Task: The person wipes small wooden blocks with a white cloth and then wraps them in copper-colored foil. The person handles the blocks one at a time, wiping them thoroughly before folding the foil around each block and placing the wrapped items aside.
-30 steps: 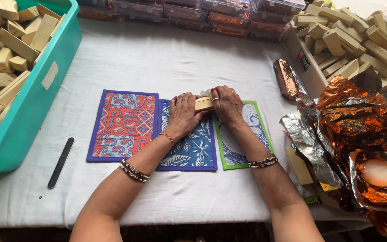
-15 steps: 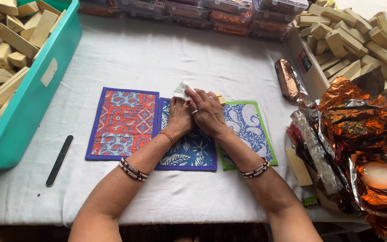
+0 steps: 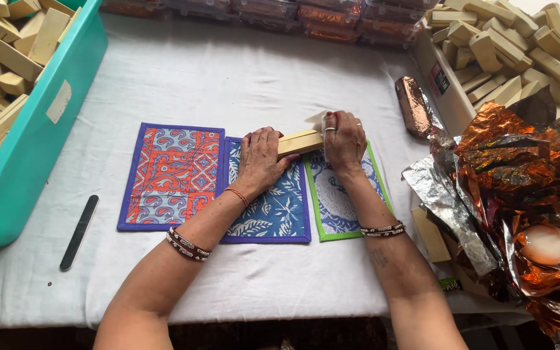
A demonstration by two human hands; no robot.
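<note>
Near the middle of the frame, on the white-covered table (image 3: 241,84), both hands are working on one pale cream bar (image 3: 298,142), which is lying across the join between a blue leaf-patterned mat (image 3: 273,210) and a green-edged mat (image 3: 339,207). The left hand (image 3: 262,159) is pressing down over the bar's left end, its grip closed around that end; the right hand (image 3: 343,139) is pinching the right end together with a bit of white paper (image 3: 315,120) that is sticking up there. The bar is looking stiff and solid, with flat faces and square edges, probably light enough for one hand, possibly a little waxy and easy to dent at the corners, so taking it by the long flat sides seems safest. The paper is looking thin and likely to crease.

At the left of centre a red and blue patterned mat (image 3: 171,175) is lying beside the blue one. Far left, a teal bin (image 3: 40,136) is holding many similar bars and carrying a pale rectangular label on its side; a black nail file (image 3: 79,232) is lying just below it. Upper right, a cardboard box (image 3: 445,84) with a small red and white sticker is heaped with bars. Copper and silver foil sheets (image 3: 513,168) are crumpling at right, and one copper-wrapped bar (image 3: 413,107) is lying near the box.
</note>
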